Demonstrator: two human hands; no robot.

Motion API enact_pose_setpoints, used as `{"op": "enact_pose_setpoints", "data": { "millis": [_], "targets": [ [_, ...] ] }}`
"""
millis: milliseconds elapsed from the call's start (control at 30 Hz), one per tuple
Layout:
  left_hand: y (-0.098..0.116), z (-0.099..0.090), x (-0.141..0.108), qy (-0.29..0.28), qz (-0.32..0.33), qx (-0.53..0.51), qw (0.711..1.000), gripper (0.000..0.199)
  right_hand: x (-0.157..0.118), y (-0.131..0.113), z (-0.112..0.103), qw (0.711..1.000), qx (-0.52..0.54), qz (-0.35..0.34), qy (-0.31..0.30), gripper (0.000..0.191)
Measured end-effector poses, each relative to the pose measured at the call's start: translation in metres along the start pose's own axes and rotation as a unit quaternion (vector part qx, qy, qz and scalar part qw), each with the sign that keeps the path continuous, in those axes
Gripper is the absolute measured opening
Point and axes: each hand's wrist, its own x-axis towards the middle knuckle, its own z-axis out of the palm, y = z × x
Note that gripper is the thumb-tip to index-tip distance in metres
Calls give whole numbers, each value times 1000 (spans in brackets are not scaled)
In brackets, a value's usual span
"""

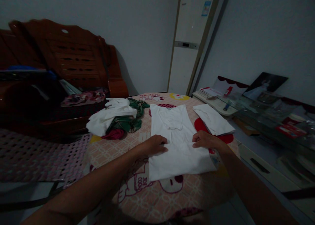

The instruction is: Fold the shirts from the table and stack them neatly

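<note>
A white T-shirt (182,162) lies in front of me with its sides turned in and its neckline at the far end. Its lower part is folded up, with the fold's edge crossing between my hands. My left hand (155,144) pinches this edge at the left side, fingers curled. On the right side, my right hand (203,140) is closed on the same edge, thumb toward the middle. Beyond my right hand rests a folded white garment (213,119). Left of the shirt is a loose heap of white clothing (112,115), with green patterned cloth (126,123) and dark red cloth (115,134).
A round table with a patterned pink cloth (137,205) bears the clothes. Left stand a wooden bench (76,57) and a woven seat (41,156). A glass-topped stand (261,120) with papers and small items is at right. A tall white appliance (184,64) stands behind.
</note>
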Motion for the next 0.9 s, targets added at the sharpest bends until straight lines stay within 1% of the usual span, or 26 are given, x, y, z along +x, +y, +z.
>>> {"op": "enact_pose_setpoints", "data": {
  "millis": [67,133,267,367,467,567,700,767,833,900],
  "targets": [
    [0,-6,0,16,-3,-23,1000,15,-4,-6,-6,999,-10,-21,24,13],
    [-1,-16,3,41,-6,-27,999,15,-7,-15,-16,997,-29,-38,65,13],
    [-6,-45,14,84,20,-14,996,16,-4,-34,-40,988,-57,-55,131,14],
    [-14,-68,24,107,37,4,994,16,9,-41,-57,982,-72,-57,164,14],
    [-23,-88,35,123,45,3,991,16,27,-43,-72,973,-99,-67,199,13],
    [-33,-108,49,134,46,-1,990,17,46,-48,-88,966,-116,-78,216,13],
    [-49,-141,72,147,51,14,988,23,73,-53,-118,960,-133,-98,228,10],
    [-61,-157,87,157,53,31,986,26,92,-53,-134,954,-150,-106,238,10],
    [-75,-166,105,168,48,47,983,28,117,-50,-142,946,-180,-96,250,10],
    [-93,-162,125,172,28,60,983,27,145,-44,-139,937,-225,-61,260,10]
  ]
}}
